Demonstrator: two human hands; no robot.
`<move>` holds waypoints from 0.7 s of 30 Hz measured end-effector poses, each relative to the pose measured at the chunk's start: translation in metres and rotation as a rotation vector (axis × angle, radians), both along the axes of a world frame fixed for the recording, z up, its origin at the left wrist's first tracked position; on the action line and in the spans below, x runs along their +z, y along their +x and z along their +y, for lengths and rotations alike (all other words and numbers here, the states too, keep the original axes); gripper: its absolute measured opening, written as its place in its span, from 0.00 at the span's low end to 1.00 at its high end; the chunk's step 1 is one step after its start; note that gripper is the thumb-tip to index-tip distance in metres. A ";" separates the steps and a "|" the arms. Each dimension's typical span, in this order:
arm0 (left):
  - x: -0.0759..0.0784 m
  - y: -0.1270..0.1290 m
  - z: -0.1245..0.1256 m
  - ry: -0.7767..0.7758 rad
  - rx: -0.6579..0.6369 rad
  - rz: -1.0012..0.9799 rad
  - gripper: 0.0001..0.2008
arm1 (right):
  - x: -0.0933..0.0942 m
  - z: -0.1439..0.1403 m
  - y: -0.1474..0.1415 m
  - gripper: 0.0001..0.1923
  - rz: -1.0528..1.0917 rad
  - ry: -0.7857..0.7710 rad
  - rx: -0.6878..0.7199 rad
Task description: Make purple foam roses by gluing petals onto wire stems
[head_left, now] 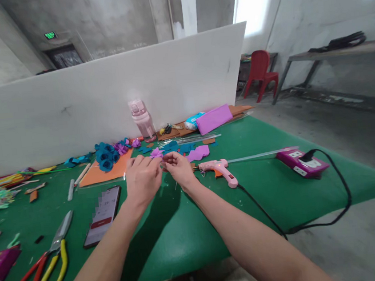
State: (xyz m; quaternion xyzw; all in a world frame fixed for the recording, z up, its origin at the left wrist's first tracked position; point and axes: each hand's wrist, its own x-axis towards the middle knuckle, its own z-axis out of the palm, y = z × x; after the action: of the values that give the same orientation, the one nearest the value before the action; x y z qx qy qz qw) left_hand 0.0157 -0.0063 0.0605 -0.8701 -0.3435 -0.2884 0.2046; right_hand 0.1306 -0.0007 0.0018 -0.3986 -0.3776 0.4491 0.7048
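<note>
We hold both hands close together over the green table cover (190, 229), fingertips almost meeting. Our left hand (143, 178) is curled narrow, knuckles up, and our right hand (179, 168) is pinched in the same way; between them sits a small purple flower piece (157, 153), gripped at the fingertips of both hands — exactly which fingers close on it we cannot tell, since the hands cover most of it.

Just right of the right hand lies a pink glue gun (219, 169), its black cord running off toward a purple power strip (302, 163) well beyond it on the same side. Just past the fingertips lie purple and blue paper cutouts (188, 151), and farther beyond stands a pink water bottle (141, 120) against the white board (70, 108).

Beyond the left hand and off to its left, a cluster of blue paper roses (106, 157) rests on an orange sheet (102, 172). Nearer to us than the left hand, beside the forearm, a phone (102, 215) lies face up; farther out on that side rest scissors with red and yellow handles (37, 274).
</note>
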 end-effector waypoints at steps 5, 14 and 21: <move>0.011 -0.006 0.000 -0.097 -0.109 -0.388 0.08 | 0.003 -0.002 0.002 0.13 0.123 -0.072 0.031; -0.012 -0.030 0.034 -0.720 0.027 -0.849 0.22 | 0.016 -0.007 0.004 0.19 0.436 -0.035 0.201; -0.031 -0.018 0.023 -1.073 -0.248 -0.960 0.14 | 0.018 -0.010 0.000 0.18 0.421 -0.059 0.169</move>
State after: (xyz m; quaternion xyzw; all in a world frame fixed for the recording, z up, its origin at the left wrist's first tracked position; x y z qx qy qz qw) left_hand -0.0020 0.0171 0.0294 -0.6607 -0.3881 -0.4513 -0.4574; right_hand 0.1305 -0.0109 0.0198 -0.2834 -0.2410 0.5905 0.7161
